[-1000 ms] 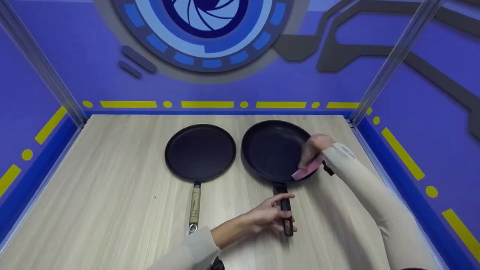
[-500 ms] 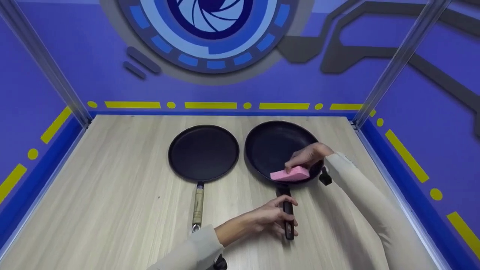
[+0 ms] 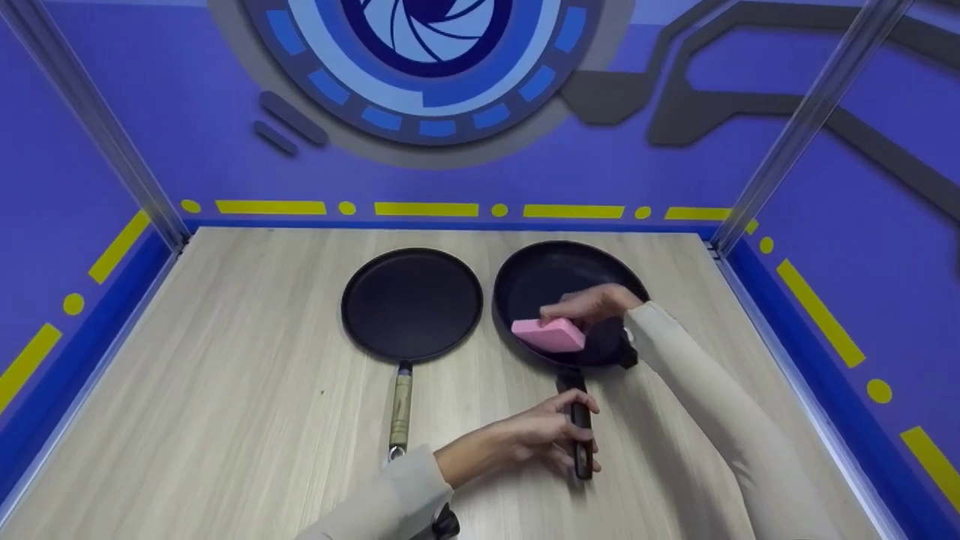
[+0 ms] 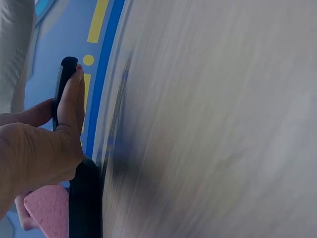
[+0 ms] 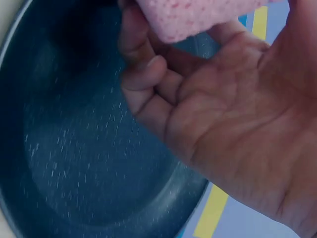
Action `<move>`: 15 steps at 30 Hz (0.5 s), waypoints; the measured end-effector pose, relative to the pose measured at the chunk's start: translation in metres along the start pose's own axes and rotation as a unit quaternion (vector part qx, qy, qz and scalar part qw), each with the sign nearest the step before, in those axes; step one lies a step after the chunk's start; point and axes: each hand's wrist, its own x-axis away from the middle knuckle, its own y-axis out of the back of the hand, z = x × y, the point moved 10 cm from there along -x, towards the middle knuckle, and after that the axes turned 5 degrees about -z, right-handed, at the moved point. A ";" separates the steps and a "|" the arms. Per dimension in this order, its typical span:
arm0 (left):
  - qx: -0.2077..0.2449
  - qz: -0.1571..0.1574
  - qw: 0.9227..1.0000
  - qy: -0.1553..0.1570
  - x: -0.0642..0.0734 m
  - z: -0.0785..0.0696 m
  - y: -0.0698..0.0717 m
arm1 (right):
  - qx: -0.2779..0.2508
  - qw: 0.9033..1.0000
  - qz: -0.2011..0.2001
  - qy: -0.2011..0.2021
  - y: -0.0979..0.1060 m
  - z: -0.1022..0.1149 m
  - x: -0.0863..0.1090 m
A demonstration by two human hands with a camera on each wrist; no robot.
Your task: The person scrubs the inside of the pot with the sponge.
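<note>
A deep black frying pan lies on the right of the table, its black handle pointing toward me. My left hand holds that handle between thumb and fingers; the left wrist view shows the handle pinched. Over the near part of the pan, my right hand grips a pink sponge. From the right wrist, the porous sponge shows between the fingers above the pan's inner surface, which has small pale specks. Whether the sponge touches the pan I cannot tell.
To the left lies a flat black crepe pan with a wooden handle. Both pans rest on a light wood table, enclosed by blue panels at the back and sides.
My right hand has carried the sponge leftward along the near side of the frying pan, from its right rim. My left hand keeps its hold on the handle.
</note>
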 end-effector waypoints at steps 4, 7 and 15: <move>0.000 -0.003 1.000 0.005 -0.002 -0.001 0.000 | -0.016 0.999 -0.031 0.031 0.008 0.012 -0.010; -0.001 -0.002 1.000 0.005 -0.003 -0.001 -0.001 | -0.031 0.997 -0.059 0.050 0.017 0.018 -0.018; 0.001 -0.004 1.000 -0.004 -0.002 -0.001 -0.001 | -0.104 0.982 -0.149 0.058 0.044 0.029 -0.040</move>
